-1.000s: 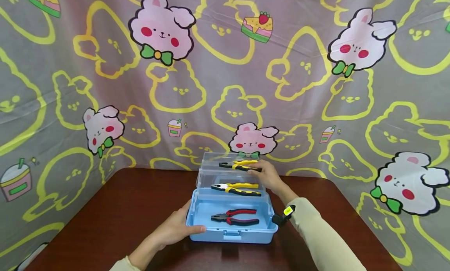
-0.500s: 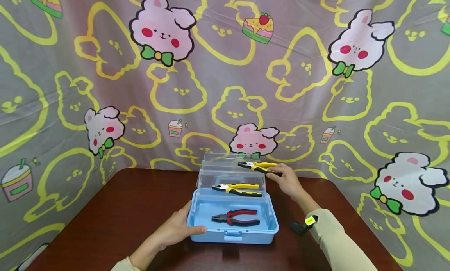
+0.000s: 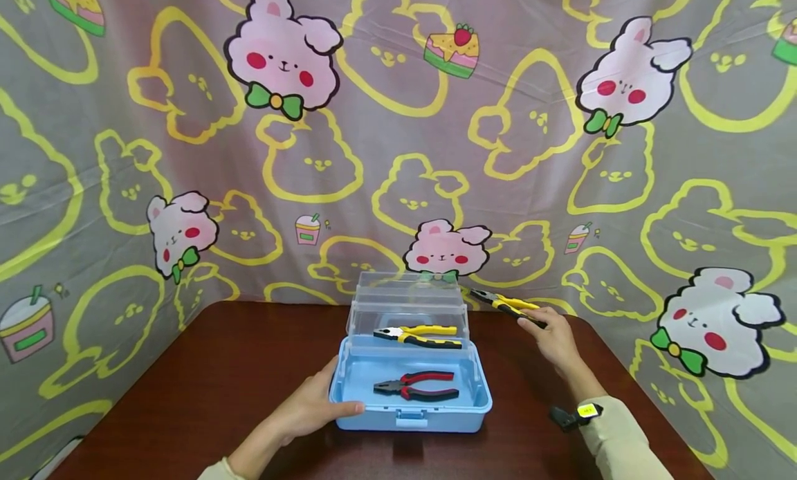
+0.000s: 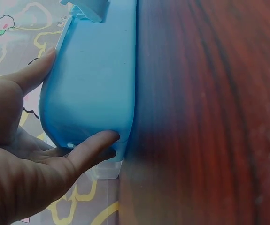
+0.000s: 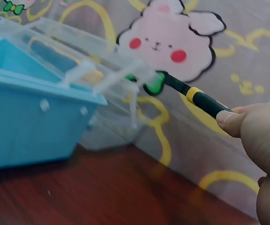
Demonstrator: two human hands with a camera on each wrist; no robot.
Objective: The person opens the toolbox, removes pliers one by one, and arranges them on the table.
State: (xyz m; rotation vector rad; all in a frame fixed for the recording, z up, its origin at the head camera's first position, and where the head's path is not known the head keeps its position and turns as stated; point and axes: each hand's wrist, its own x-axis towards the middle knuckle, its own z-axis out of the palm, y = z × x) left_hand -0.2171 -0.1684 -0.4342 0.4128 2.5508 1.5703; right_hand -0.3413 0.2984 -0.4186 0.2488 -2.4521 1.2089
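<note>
A blue toolbox (image 3: 411, 420) stands with its clear trays folded out behind it. My left hand (image 3: 308, 402) grips its front left corner, thumb over the rim; the left wrist view shows fingers along the blue side wall (image 4: 92, 79). To the right of the box, my right hand (image 3: 556, 338) holds yellow-and-black pliers (image 3: 507, 306) by the handles, raised above the table, jaw end pointing left. Another pair of yellow-and-black pliers (image 3: 418, 337) lies in the lower clear tray (image 3: 367, 342). Red-and-black pliers (image 3: 417, 386) lie on the floor of the box.
The upper clear tray (image 3: 407, 294) sits at the back of the toolbox. Everything stands on a dark red-brown wooden table (image 3: 249, 355). A printed curtain (image 3: 349, 141) hangs behind and along both sides of it.
My right hand has lifted the yellow-and-black pliers from the upper tray and carried them right, clear of the box. The left hand stays on the toolbox corner.
</note>
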